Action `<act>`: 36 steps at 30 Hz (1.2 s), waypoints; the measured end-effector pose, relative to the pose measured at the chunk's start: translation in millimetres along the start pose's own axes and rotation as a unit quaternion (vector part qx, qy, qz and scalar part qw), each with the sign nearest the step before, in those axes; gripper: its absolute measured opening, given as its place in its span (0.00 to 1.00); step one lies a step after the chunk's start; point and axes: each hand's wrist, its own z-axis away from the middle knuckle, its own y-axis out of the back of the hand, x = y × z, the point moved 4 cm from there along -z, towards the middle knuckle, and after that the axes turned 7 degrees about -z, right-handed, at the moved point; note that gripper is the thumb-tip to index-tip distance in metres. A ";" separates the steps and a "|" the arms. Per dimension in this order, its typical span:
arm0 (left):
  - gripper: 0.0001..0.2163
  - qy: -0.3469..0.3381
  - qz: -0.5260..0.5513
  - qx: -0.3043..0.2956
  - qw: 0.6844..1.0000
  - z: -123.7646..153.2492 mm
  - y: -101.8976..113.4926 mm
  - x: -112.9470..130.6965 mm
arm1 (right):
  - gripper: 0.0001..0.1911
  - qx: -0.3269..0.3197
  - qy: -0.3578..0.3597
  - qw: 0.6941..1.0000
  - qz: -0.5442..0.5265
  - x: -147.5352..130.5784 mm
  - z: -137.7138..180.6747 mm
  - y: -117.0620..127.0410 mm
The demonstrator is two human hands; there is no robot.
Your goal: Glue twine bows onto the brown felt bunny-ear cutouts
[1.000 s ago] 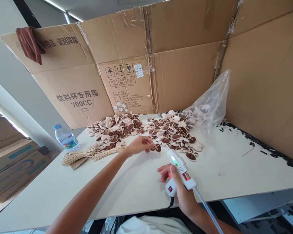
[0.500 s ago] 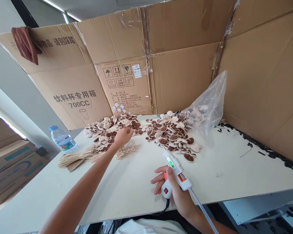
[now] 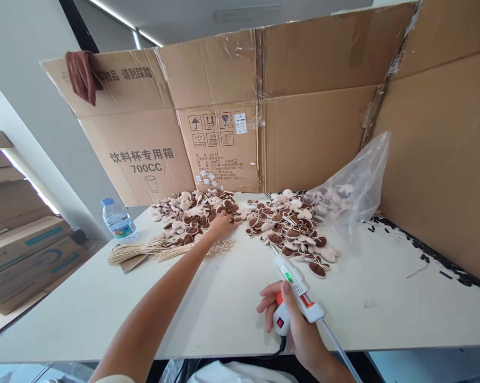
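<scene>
My right hand [image 3: 299,324] is wrapped round a white hot glue gun [image 3: 293,279] with a green lit display and an orange-red trigger. A long glue stick [image 3: 341,348] runs out of its back, and its nozzle points at the right pile. My left hand [image 3: 222,225] reaches across to the right edge of the left pile of brown and cream plush pieces [image 3: 192,218], fingers slightly apart at a brown piece. Whether it grips that piece is hard to see. Small pale sticks [image 3: 222,248] lie under my left wrist. The right pile of plush pieces [image 3: 289,229] has cream cord loops.
Bundled thin wooden sticks [image 3: 138,249] and a water bottle [image 3: 119,221] stand at the left. A clear plastic bag [image 3: 357,186] of pieces leans at the back right. Cardboard walls [image 3: 311,138] close off the back and right. Black bits [image 3: 435,252] line the right edge.
The whole view has shifted, so the scene sits further right. My left hand has moved a little right along the pile's edge, its fingers lowered. My right hand keeps hold of the glue gun.
</scene>
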 end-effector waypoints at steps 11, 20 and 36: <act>0.15 -0.105 0.123 -0.127 0.979 48.7 21.8 22.3 | 0.18 -0.036 -0.015 0.999 0.002 -4.7 -3.5 -7.8; 0.21 -0.114 0.291 -0.144 0.939 99.1 26.8 45.7 | 0.17 -0.040 -0.038 0.996 0.070 0.8 -2.8 -7.6; 0.24 -0.078 0.430 -0.096 0.894 112.4 15.4 71.5 | 0.23 0.069 -0.015 0.997 0.033 9.9 -7.6 7.3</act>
